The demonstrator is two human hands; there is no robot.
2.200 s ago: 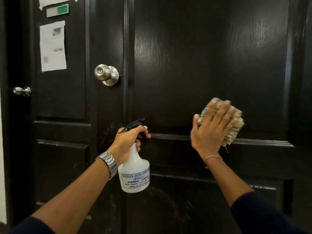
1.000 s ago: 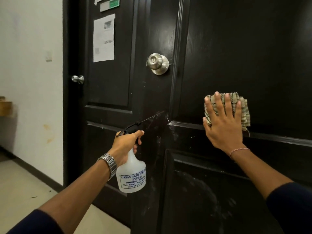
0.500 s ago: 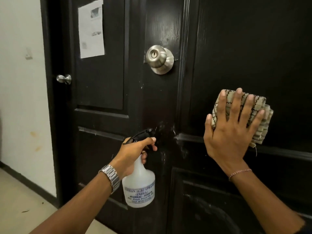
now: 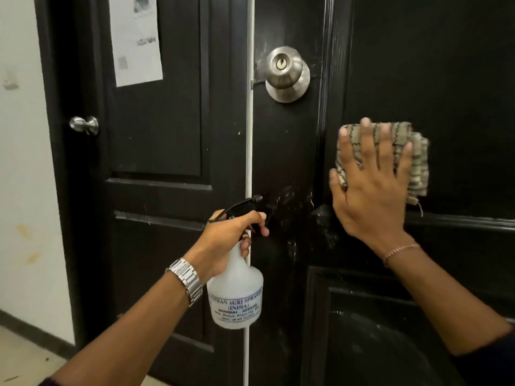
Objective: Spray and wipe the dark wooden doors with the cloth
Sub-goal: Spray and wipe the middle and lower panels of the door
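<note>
The left hand (image 4: 223, 240) had its grip curled round the neck of a translucent white plastic spray bottle (image 4: 237, 291), nozzle aimed at the dark wooden right door (image 4: 446, 65); the right hand (image 4: 370, 190), fingers spread flat, pressed a folded beige patterned cloth (image 4: 415, 162) against that door's panel; a round silver metal knob (image 4: 287, 73) sat above; the dark wooden left door (image 4: 172, 121) carried a white paper notice (image 4: 136, 43).

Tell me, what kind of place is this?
Probably an indoor corridor of a flat or office block: two dark wooden doors side by side, each with a round silver metal doorknob, a white printed paper notice stuck on one, and a plain white wall.
</note>
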